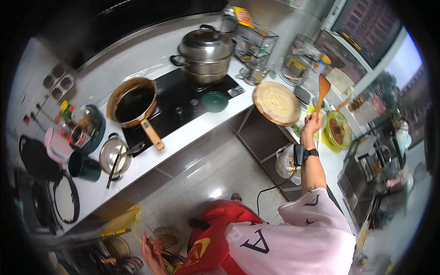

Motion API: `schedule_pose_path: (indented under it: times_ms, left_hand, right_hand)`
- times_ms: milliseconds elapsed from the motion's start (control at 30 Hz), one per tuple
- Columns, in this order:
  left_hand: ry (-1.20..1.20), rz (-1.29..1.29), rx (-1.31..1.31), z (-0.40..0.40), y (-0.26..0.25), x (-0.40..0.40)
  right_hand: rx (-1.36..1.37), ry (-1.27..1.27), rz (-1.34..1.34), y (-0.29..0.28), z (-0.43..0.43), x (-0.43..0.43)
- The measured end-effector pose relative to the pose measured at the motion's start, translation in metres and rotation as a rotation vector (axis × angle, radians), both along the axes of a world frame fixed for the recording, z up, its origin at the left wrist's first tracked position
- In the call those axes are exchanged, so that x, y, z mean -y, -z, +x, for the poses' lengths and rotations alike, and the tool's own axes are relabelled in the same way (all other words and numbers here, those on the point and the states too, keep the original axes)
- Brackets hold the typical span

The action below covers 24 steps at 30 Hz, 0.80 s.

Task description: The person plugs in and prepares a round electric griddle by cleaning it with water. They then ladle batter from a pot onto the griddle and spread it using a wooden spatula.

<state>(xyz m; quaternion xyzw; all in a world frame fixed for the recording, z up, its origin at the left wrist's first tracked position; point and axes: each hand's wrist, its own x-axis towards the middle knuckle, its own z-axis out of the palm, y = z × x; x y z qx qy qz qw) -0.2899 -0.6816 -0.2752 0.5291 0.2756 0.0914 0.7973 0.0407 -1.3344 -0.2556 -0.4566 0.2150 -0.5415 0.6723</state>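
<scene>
My right hand [311,124] grips the handle of a wooden spatula [323,87], its blade pointing up over the right-hand counter. Just beyond that hand is a clear green bowl [337,128] of dark reddish-brown food. To its left sits a round wooden board [276,103] with pale strips lying on it. Low at the left is my left hand [153,254], fingers loosely apart, with nothing visible in it. A brown-walled frying pan [132,103] with a dark inside rests on the left of the black cooktop [175,99], its wooden handle towards me.
A tall steel steamer pot [206,53] occupies the cooktop's right burner, near a green dish [215,101]. Left of the cooktop are a steel pot [115,156] with utensils across it, a dark green cup [84,166] and bottles. A bag [286,163] hangs by the right cabinet.
</scene>
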Motion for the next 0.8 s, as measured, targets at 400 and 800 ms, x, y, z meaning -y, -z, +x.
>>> schedule_pose_path:
  times_ms: [400,800]
  left_hand:
    - [0.522,-0.099,0.069,0.128,-0.004,0.099]
    - [0.162,-0.231,0.281,0.123,-0.062,0.066]
  right_hand:
    - [-0.437,-1.003,-0.051,-0.015,-0.11,-0.145]
    - [-0.548,-1.894,-0.586,-0.071,-0.118,-0.393]
